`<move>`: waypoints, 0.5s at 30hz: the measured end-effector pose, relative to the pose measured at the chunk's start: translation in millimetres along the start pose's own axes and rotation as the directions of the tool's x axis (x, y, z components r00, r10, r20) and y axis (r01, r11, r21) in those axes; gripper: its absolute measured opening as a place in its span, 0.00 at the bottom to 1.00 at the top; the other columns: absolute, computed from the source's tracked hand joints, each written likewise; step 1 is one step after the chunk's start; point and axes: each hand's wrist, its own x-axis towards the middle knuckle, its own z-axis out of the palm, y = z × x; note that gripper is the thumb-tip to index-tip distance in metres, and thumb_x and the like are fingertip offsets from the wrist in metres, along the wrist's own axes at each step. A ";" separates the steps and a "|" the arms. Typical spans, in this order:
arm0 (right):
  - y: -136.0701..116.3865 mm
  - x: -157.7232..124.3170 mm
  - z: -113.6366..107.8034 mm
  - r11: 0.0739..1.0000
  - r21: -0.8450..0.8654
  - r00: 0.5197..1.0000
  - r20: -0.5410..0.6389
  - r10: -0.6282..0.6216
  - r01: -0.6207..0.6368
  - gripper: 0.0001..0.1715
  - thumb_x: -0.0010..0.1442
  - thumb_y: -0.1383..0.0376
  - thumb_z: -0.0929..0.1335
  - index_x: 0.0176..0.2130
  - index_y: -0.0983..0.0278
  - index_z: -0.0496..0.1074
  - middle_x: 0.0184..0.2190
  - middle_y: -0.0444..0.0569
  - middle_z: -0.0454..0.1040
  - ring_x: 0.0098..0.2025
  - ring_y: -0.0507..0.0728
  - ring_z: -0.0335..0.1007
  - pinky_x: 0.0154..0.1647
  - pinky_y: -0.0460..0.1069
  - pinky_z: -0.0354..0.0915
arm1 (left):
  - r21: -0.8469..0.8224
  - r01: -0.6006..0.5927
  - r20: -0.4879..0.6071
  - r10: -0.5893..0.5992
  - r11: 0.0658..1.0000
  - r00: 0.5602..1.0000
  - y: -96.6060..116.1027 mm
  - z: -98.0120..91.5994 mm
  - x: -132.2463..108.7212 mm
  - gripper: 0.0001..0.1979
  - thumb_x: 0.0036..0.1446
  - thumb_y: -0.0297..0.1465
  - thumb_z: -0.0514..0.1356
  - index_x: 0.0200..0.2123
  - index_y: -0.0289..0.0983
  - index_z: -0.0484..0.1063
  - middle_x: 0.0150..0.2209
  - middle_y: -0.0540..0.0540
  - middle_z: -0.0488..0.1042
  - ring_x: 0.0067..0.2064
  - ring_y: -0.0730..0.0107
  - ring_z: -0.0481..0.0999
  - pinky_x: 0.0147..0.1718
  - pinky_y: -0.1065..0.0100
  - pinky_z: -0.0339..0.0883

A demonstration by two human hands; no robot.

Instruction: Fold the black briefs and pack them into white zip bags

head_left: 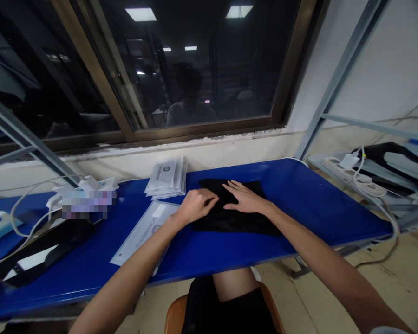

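Note:
A black folded cloth (240, 221) lies on the blue table (316, 204) in front of me. My right hand (245, 197) rests flat on the cloth with its fingers stretched out toward the left. My left hand (195, 205) sits at the cloth's left edge with its fingers curled in, pinching the black fabric. A flat clear plastic bag with printed lettering (139, 236) lies on the table just under my left forearm.
A stack of white printed bags (167, 178) stands at the back by the window sill. Cables and a white charger (87, 184) lie at the left, beside a black tray (42, 250). A power strip (355, 178) sits on a shelf at the right.

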 end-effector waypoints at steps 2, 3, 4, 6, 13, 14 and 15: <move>-8.0 -4.2 -3.7 1.000 -0.024 0.984 0.179 0.014 -0.010 0.66 0.49 0.38 0.76 0.73 0.64 0.54 0.74 0.64 0.44 0.76 0.77 0.28 0.72 0.76 0.33 | 0.028 0.037 -0.070 -0.035 0.999 0.997 -10.7 4.4 0.6 0.15 0.70 0.33 0.54 0.52 0.37 0.78 0.51 0.37 0.79 0.54 0.54 0.77 0.54 0.55 0.70; -10.4 -5.8 -8.9 1.000 -0.013 0.967 0.254 0.007 -0.004 0.68 0.47 0.37 0.76 0.74 0.60 0.53 0.75 0.61 0.40 0.76 0.78 0.22 0.70 0.78 0.27 | 0.025 0.044 -0.071 -0.042 0.999 0.997 -16.1 5.9 0.3 0.16 0.70 0.34 0.55 0.55 0.37 0.76 0.55 0.36 0.76 0.59 0.52 0.73 0.58 0.51 0.67; -11.2 -7.0 -15.4 1.000 0.028 0.953 0.302 -0.019 0.011 0.69 0.45 0.37 0.77 0.74 0.57 0.52 0.76 0.58 0.40 0.76 0.78 0.20 0.69 0.78 0.25 | 0.014 0.050 -0.057 -0.049 0.999 0.997 -21.3 7.1 -0.2 0.16 0.69 0.36 0.57 0.55 0.38 0.76 0.56 0.37 0.76 0.62 0.51 0.71 0.61 0.48 0.64; -7.3 -7.6 -29.3 0.978 0.203 0.955 0.278 -0.103 0.047 0.64 0.50 0.40 0.77 0.74 0.51 0.50 0.74 0.54 0.49 0.76 0.75 0.32 0.71 0.75 0.35 | -0.019 0.075 -0.017 -0.075 0.997 0.997 -31.1 8.8 -1.3 0.15 0.67 0.40 0.59 0.48 0.40 0.80 0.50 0.39 0.79 0.61 0.50 0.72 0.61 0.47 0.64; 46.9 1.8 -36.6 0.989 0.105 0.971 -0.204 0.123 -0.103 0.24 0.63 0.63 0.71 0.58 0.58 0.75 0.51 0.56 0.79 0.56 0.66 0.73 0.62 0.64 0.64 | -0.132 0.217 -0.057 -0.226 0.967 0.972 -59.8 16.7 -1.2 0.18 0.67 0.33 0.57 0.57 0.35 0.74 0.54 0.36 0.77 0.60 0.53 0.70 0.60 0.48 0.64; 53.3 2.8 -34.6 0.989 0.082 0.969 -0.202 0.140 -0.125 0.19 0.60 0.65 0.72 0.51 0.60 0.79 0.46 0.56 0.80 0.53 0.66 0.74 0.60 0.63 0.66 | -0.155 0.227 -0.032 -0.234 0.961 0.972 -63.1 16.8 -2.3 0.22 0.64 0.31 0.60 0.61 0.35 0.71 0.55 0.36 0.76 0.60 0.52 0.70 0.61 0.47 0.63; 57.6 3.6 -33.2 0.988 0.087 0.971 -0.191 0.144 -0.129 0.14 0.57 0.66 0.73 0.45 0.61 0.81 0.42 0.55 0.80 0.49 0.66 0.76 0.57 0.62 0.67 | -0.180 0.233 0.002 -0.237 0.956 0.972 -66.1 16.3 -3.8 0.28 0.60 0.31 0.63 0.64 0.35 0.68 0.54 0.36 0.76 0.59 0.52 0.70 0.61 0.46 0.63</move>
